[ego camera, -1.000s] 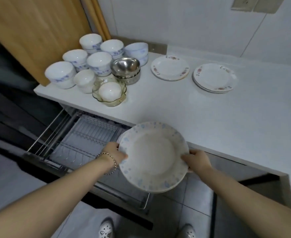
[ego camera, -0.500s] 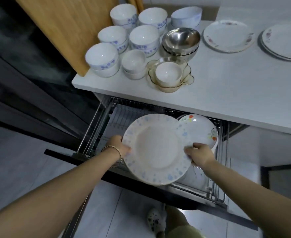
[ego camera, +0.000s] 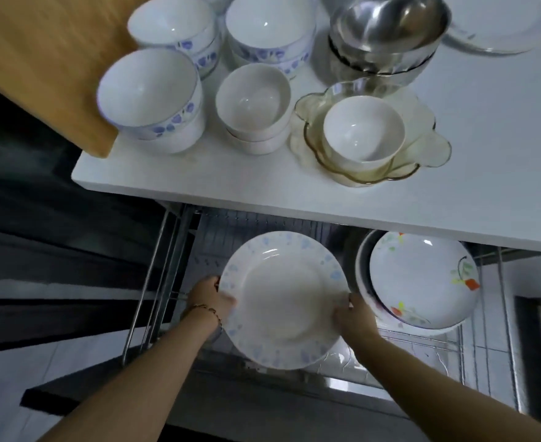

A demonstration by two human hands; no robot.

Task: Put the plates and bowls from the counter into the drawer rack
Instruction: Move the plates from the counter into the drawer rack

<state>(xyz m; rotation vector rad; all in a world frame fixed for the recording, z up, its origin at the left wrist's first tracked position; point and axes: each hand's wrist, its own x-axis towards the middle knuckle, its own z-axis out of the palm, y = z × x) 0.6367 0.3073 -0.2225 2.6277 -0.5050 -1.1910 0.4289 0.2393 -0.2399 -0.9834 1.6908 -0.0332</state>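
Note:
A white plate with a blue-speckled rim (ego camera: 281, 298) hangs over the open drawer rack (ego camera: 173, 250). My left hand (ego camera: 211, 298) grips its left edge and my right hand (ego camera: 355, 317) grips its right edge. Just to its right, plates with red and green flowers (ego camera: 422, 282) stand tilted in the rack. On the white counter (ego camera: 199, 177) above sit several white bowls with blue flowers (ego camera: 149, 97), plain white bowls (ego camera: 253, 103), a white bowl in a glass dish (ego camera: 363, 132) and stacked steel bowls (ego camera: 387, 30).
A wooden board (ego camera: 39, 59) leans at the counter's left end. More plates (ego camera: 502, 27) lie at the counter's top right, partly cut off. The counter's front edge overhangs the back of the rack. Tiled floor shows below the drawer.
The plate has gone down from counter height into the space over the rack, beside the flowered plates, with both hands still on it. The view has tilted downward and moved closer.

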